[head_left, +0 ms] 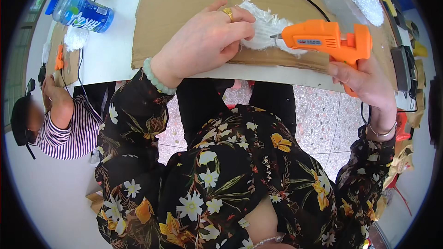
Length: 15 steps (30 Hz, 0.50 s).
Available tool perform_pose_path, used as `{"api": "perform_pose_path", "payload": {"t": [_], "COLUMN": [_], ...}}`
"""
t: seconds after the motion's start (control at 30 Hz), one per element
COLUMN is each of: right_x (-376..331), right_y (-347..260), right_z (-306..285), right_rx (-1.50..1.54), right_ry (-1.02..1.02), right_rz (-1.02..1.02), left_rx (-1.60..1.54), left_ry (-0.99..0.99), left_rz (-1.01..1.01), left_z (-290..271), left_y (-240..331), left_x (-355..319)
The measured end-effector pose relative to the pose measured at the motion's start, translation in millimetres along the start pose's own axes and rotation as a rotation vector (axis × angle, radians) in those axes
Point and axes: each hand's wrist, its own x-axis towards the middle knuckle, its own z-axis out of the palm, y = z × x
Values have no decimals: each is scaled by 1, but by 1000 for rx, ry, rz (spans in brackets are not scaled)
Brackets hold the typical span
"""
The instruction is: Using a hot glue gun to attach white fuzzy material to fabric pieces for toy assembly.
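right hand point(364, 80) wrapped around the grip of an orange plastic hot glue gun point(330, 39), nozzle touching a white fluffy feathery piece point(265, 27). left hand point(207, 37) curled loosely, fingers pressing that piece down on a brown cardboard sheet point(184, 0) on the white worktop point(110, 50). blue plastic water bottle point(80, 13) lies far left.

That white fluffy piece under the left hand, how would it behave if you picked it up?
The fluffy piece looks soft and wispy, so probably floppy and very light. The left hand pins it to the cardboard, suggesting it shifts easily.
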Motion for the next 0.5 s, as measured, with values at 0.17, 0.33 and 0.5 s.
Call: {"api": "perform_pose_path", "payload": {"t": [0.17, 0.33, 0.5], "right_x": [-9, -1, 4], "right_y": [10, 5, 3], "right_z": [-5, -6, -3], "right_rx": [119, 82, -26], "right_ry": [99, 47, -5], "right_rz": [-67, -25, -71], "left_rx": [-33, -36, -10], "left_ry": [-43, -64, -41], "left_rz": [-34, -95, -30], "left_z": [-8, -11, -3], "left_y": [7, 14, 8], "left_x": [5, 11, 17]}}
